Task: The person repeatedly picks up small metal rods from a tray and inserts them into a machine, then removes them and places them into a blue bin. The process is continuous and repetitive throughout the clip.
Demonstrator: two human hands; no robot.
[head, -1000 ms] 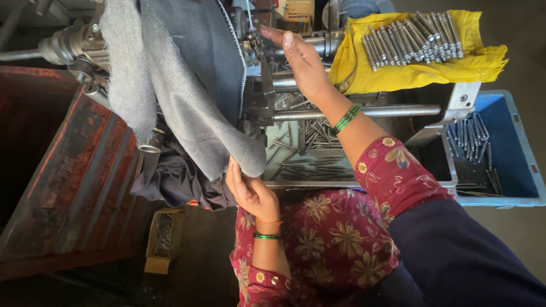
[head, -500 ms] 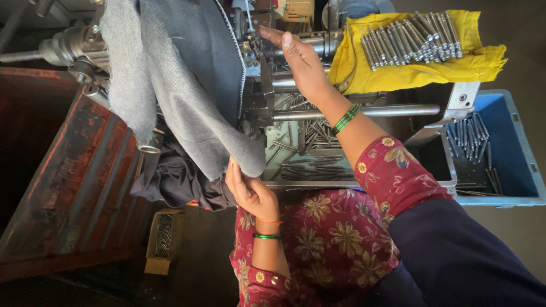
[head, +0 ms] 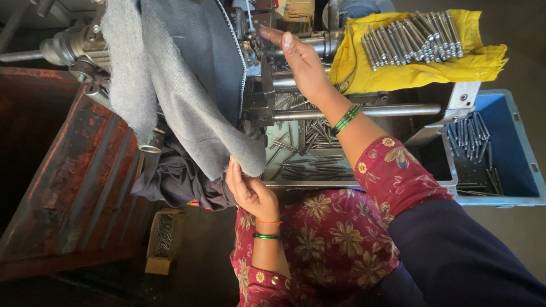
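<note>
My right hand [head: 302, 63] reaches up onto the metal machine [head: 267, 85], thumb stretched out to the left. Its fingertips lie over the machine's parts and are hidden. My left hand [head: 249, 190] is lower down, fingers held upright and close together. They touch the bottom corner of a grey cloth [head: 187, 108] that hangs over the machine, and I see nothing held in this hand. Several loose metal pins [head: 310, 145] lie in the tray under the machine.
A yellow cloth [head: 421, 65] holds a row of several metal pins [head: 406, 40] at top right. A blue bin [head: 512, 153] at right also holds pins. A rusty red metal container [head: 68, 176] is at left, with dark cloth [head: 176, 182] beside it and a small box [head: 164, 239] below.
</note>
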